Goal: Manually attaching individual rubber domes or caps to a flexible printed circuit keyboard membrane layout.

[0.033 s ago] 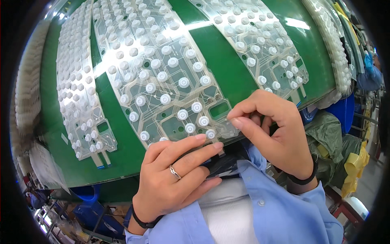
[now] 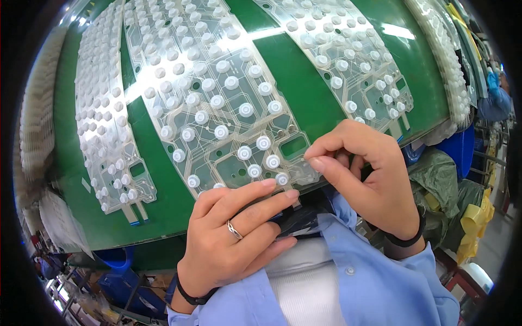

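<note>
A clear keyboard membrane sheet [image 2: 228,125] with printed traces and rows of white rubber domes lies on the green table in front of me. My left hand [image 2: 234,231], a ring on one finger, rests across its near edge with fingers stretched out and slightly apart. The index and middle fingertips touch the sheet beside the lowest domes and the tail strip. At the near right corner of the sheet, my right hand [image 2: 367,174] is closed in a pinch of thumb and forefinger. Whatever sits between those fingertips is too small or hidden to make out.
Similar membrane sheets lie to the left [image 2: 103,119] and to the right [image 2: 348,60] on the green table [image 2: 293,70]. Stacks of domed sheets stand at the far left [image 2: 41,108] and far right [image 2: 443,60]. Beyond the right edge are a blue bin [image 2: 458,149] and plastic bags [image 2: 435,176].
</note>
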`<state>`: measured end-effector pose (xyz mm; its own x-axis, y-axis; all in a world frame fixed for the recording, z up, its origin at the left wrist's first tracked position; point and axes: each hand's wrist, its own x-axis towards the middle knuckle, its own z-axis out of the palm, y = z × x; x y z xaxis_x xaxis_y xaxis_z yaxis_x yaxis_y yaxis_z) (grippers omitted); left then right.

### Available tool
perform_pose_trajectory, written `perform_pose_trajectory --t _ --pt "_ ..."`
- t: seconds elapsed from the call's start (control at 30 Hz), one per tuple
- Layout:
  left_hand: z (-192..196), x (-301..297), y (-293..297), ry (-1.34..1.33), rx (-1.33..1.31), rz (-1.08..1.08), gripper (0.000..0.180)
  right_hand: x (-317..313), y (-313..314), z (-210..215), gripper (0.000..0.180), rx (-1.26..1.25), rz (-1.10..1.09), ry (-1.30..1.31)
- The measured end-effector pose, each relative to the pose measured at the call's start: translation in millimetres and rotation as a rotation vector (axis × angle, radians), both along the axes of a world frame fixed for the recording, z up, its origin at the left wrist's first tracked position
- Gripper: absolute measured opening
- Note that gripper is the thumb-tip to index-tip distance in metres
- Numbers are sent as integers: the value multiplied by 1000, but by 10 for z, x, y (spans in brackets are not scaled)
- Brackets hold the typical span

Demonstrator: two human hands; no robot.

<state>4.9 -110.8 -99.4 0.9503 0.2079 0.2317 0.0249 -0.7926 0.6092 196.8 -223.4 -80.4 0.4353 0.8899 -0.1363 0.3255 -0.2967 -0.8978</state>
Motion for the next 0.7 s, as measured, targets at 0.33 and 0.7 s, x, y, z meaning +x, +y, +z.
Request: perform_pose_trajectory --t 0.33,0.7 --pt "-2 -3 13 -6 -1 -4 26 -13 13 -2 8 1 -11 -43" --pt "1 -6 15 -9 6 0 27 -34 24 -5 7 10 -8 -65"
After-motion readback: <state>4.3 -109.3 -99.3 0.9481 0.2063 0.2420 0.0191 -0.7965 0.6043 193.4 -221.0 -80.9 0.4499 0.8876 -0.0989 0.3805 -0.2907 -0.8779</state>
